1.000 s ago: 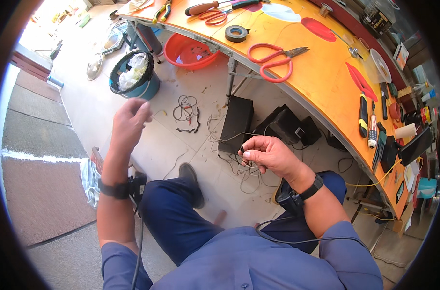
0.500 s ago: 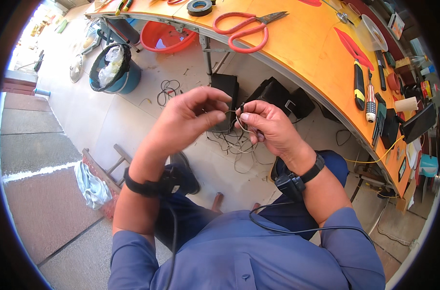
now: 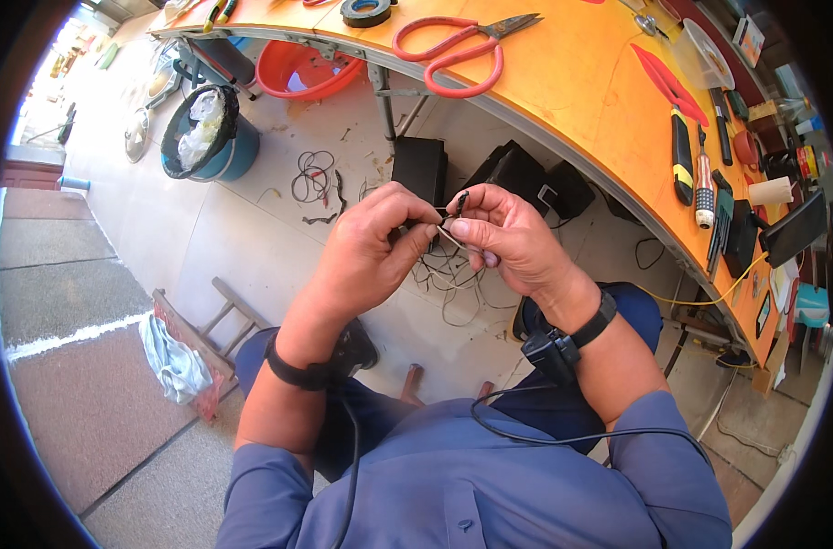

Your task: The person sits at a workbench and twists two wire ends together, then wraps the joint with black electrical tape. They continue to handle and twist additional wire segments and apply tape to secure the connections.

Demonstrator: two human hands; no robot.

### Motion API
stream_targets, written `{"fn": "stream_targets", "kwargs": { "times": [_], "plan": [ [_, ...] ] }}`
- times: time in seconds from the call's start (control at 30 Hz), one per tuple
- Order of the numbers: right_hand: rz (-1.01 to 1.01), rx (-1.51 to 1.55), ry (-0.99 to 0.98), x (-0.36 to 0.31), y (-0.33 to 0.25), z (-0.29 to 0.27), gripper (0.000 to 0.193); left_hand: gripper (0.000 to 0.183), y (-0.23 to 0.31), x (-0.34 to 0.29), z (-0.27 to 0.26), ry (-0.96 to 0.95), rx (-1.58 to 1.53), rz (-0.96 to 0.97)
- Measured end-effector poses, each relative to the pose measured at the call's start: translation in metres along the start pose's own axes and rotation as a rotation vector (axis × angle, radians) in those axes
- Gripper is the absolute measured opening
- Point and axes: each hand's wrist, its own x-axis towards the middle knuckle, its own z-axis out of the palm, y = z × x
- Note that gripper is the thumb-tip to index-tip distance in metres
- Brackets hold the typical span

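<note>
In front of my body, my two hands meet over a thin light-coloured wire [image 3: 449, 241]. My right hand [image 3: 515, 240] pinches it between thumb and fingers, and a small dark piece [image 3: 461, 201], perhaps tape or wire end, sticks up at its index fingertip. From the left, my left hand [image 3: 369, 249] has thumb and index finger closed at the wire's end, almost touching the right fingertips. The exact grip is partly hidden by the fingers. Below the hands a tangle of thin cables [image 3: 455, 279] lies on the floor.
An orange workbench [image 3: 581, 82] curves across the top right, bearing red-handled scissors [image 3: 453, 55], black tape [image 3: 365, 11], red pliers [image 3: 677, 119] and a screwdriver [image 3: 704, 183]. Black boxes [image 3: 420, 169] stand beneath it. A blue bin [image 3: 238, 151], red basin [image 3: 311, 82] and wooden stool [image 3: 197, 339] are leftward.
My left hand has come in toward the right hand, and its parted thumb and fingers have closed at the wire. My right hand keeps its pinch. The view has shifted slightly.
</note>
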Motion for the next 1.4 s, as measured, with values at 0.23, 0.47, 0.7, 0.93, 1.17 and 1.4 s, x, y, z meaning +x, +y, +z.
{"fn": "stream_targets", "kwargs": {
  "times": [0.23,0.47,0.7,0.93,1.17,1.4],
  "plan": [
    [-0.051,-0.031,-0.036,-0.002,-0.001,0.005,0.024,0.006,-0.004,-0.006,0.007,0.064,-0.061,-0.076],
    [-0.037,-0.063,-0.03,-0.002,0.001,0.008,0.015,0.007,-0.006,-0.011,0.012,0.116,-0.093,-0.13],
    [-0.084,-0.111,0.003,-0.002,0.004,0.006,0.011,0.009,-0.006,-0.015,0.008,0.0,-0.458,-0.336],
    [-0.048,-0.113,-0.026,-0.002,0.0,0.003,0.01,0.014,-0.01,-0.014,-0.001,-0.152,-0.716,-0.5],
    [-0.001,-0.123,-0.054,-0.002,-0.003,0.001,0.013,0.014,-0.005,-0.014,0.003,-0.113,-0.756,-0.477],
    [0.006,-0.119,-0.06,-0.003,-0.003,0.001,0.015,0.012,-0.006,-0.015,0.004,-0.123,-0.727,-0.439]
  ]
}}
